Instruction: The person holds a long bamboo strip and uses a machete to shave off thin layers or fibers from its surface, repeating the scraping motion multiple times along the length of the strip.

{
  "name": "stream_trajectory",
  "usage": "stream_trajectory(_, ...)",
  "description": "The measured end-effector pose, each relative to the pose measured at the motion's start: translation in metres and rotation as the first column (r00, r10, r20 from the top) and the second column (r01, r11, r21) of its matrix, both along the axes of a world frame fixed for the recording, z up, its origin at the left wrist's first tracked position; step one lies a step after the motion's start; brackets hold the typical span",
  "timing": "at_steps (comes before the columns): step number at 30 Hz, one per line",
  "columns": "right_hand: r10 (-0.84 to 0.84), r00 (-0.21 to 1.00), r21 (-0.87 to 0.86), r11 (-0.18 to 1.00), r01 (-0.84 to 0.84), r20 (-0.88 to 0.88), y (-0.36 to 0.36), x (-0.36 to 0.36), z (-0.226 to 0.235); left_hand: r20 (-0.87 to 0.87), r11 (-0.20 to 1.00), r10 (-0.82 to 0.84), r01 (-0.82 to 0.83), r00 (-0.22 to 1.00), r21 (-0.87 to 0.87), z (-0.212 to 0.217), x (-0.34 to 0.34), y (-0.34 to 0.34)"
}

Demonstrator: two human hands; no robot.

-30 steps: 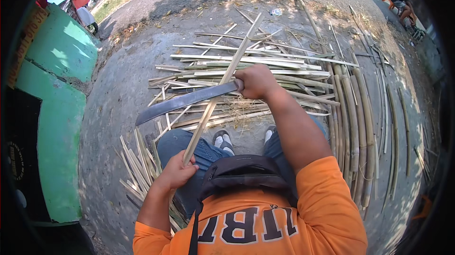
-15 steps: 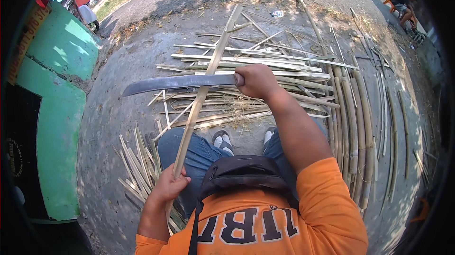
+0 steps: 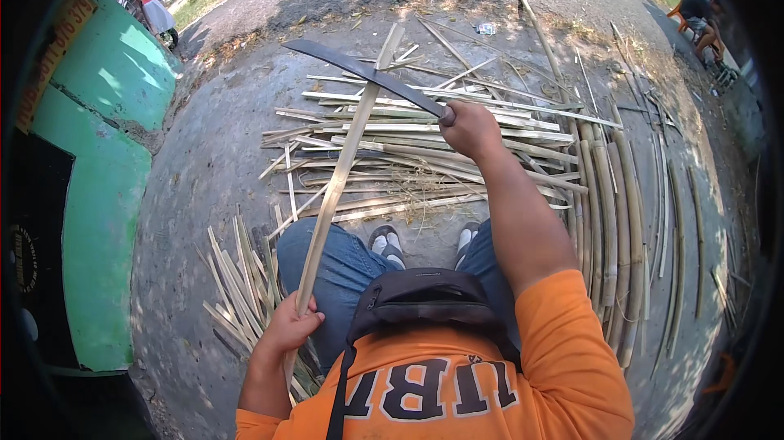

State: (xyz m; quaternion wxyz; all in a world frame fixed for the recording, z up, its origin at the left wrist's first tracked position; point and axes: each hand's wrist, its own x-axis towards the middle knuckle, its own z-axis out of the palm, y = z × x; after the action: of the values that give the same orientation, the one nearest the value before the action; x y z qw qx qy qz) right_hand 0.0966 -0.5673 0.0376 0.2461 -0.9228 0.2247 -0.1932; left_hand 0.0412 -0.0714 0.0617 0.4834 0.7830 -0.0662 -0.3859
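Looking from the head view, the left hand (image 3: 287,327) closes around the near end of a long bamboo strip (image 3: 343,166), which looks light, stiff and splintery. The right hand (image 3: 468,129) grips the handle of a dark machete (image 3: 363,74), raised over the strip. Split bamboo (image 3: 425,154) covers the rough concrete ground (image 3: 204,170) outdoors; a green wall (image 3: 90,195) stands on the left.

Right hand (image 3: 469,128): raised and swung away from body, lifting long dark blade (image 3: 367,76) from low, near-level position to high diagonal across bamboo strip (image 3: 343,170). Left hand (image 3: 286,327): apparently lower on strip.
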Motion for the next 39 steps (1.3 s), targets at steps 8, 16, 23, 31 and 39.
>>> stream_trajectory(8, 0.555, 0.831, -0.328, 0.794, -0.511, 0.047, 0.063, 0.001, 0.014, 0.022, 1.0, -0.016, 0.016, 1.0, 0.014, 0.006, 0.012, -0.017)
stream_trajectory(16, -0.159, 0.986, 0.105, 0.983, 0.153, 0.049, -0.033, -0.006, -0.004, 0.005, 0.994, -0.087, 0.087, 0.996, 0.063, 0.008, 0.018, -0.023)
stream_trajectory(23, 0.145, 0.979, -0.1, 0.986, -0.131, 0.145, 0.007, -0.005, 0.018, -0.028, 0.994, -0.099, 0.1, 0.995, 0.036, 0.012, 0.019, -0.021)
stream_trajectory(31, 0.333, 0.942, -0.334, 0.894, -0.3, 0.044, 0.014, 0.0, 0.015, -0.003, 0.997, -0.048, 0.048, 0.999, 0.066, 0.006, -0.009, 0.014)
stream_trajectory(39, -0.03, 0.999, -0.076, 0.997, 0.033, 0.039, 0.006, 0.0, 0.003, -0.039, 0.996, 0.004, -0.001, 0.999, 0.084, -0.01, -0.033, 0.036)
